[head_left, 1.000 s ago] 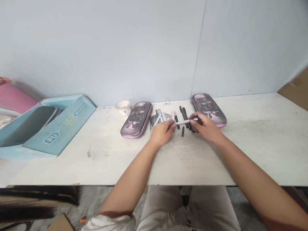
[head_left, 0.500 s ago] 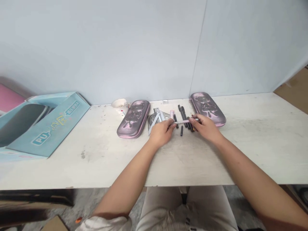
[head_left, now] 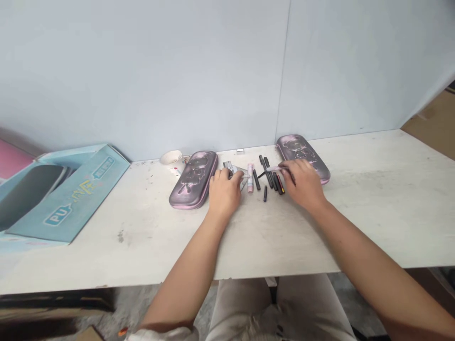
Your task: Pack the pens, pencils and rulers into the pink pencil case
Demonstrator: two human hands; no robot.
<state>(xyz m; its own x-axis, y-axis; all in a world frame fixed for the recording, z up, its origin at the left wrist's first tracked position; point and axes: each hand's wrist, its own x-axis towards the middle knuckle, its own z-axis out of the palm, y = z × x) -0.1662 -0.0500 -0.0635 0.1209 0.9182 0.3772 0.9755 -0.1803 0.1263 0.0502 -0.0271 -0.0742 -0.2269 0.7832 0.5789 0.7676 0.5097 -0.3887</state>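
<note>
Lightly curled, left hand [head_left: 223, 193] on a metal set square [head_left: 237, 171], grip unclear, right hand [head_left: 302, 183] pinching a slim pink pen [head_left: 274, 168], black pens [head_left: 270, 180] between, pencil case [head_left: 194, 180] at left hand's 9 o'clock

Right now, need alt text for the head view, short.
The right hand pinches a pale pink pen above a group of black pens, while the left hand rests on grey geometry-set pieces. A pink-and-grey pencil case lies to each side, the left case and the right case, on a white table.
</note>
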